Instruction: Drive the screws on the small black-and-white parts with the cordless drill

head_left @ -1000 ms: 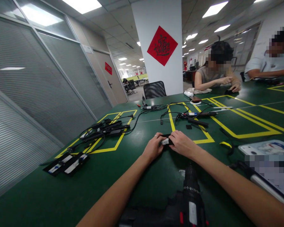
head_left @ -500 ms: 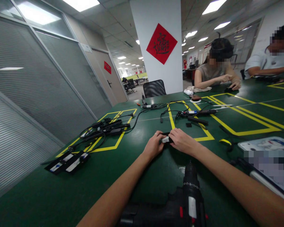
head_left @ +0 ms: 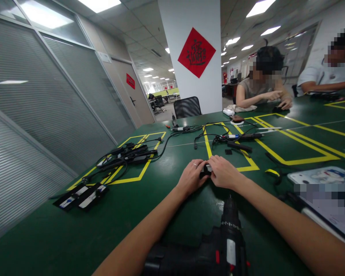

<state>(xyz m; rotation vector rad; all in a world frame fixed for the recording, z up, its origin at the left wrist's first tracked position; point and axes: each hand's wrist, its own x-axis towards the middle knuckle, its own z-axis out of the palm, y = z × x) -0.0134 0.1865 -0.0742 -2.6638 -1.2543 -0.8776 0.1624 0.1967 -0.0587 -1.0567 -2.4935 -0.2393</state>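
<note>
My left hand [head_left: 192,175] and my right hand [head_left: 222,172] meet over the middle of the green table, both closed on one small black piece with a light label [head_left: 206,173]. Most of that piece is hidden behind the fingers, so its kind does not show. A ring sits on a finger of the left hand. Between my forearms lies a black power drill [head_left: 228,237], its chuck pointing away from me toward the hands. Just beyond the right hand rests a small flat black part [head_left: 228,152].
Black cables and adapters [head_left: 132,155] lie heaped at the left, near two dark strips with white labels [head_left: 90,197]. Pens and cords [head_left: 238,137] lie beyond my right hand. A phone-like device [head_left: 327,176] is at the right edge. Two people sit across the table.
My left hand has slid right and now covers more of the small black piece, closing up against the right hand. Its label shows less than before.
</note>
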